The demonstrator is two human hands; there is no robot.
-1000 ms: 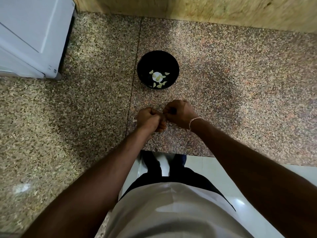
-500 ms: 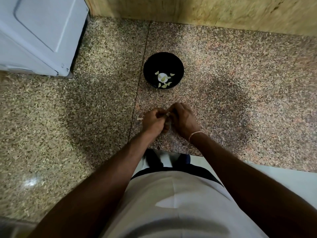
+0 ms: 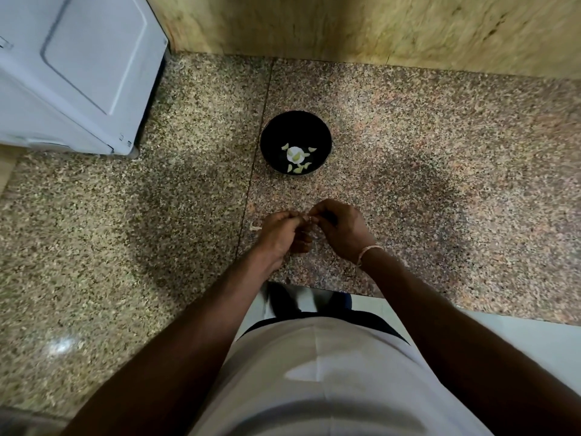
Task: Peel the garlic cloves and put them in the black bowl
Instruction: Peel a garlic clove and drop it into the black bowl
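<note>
A black bowl (image 3: 276, 133) stands on the speckled granite counter (image 3: 440, 171), holding several peeled pale garlic cloves (image 3: 297, 157). Just in front of it, my left hand (image 3: 278, 234) and my right hand (image 3: 341, 228) meet fingertip to fingertip. Both pinch a small garlic clove (image 3: 306, 218) between them; the fingers hide nearly all of it. A scrap of garlic skin (image 3: 255, 228) lies on the counter by my left hand.
A white appliance (image 3: 72, 70) stands on the counter at the back left. A wooden wall (image 3: 377, 26) runs along the back. The counter's front edge (image 3: 408, 298) lies just below my wrists, with pale floor beyond it.
The camera has tilted, so the bowl and hands sit lower in the frame. My hands stay together on the clove, with the fingers working slightly.
</note>
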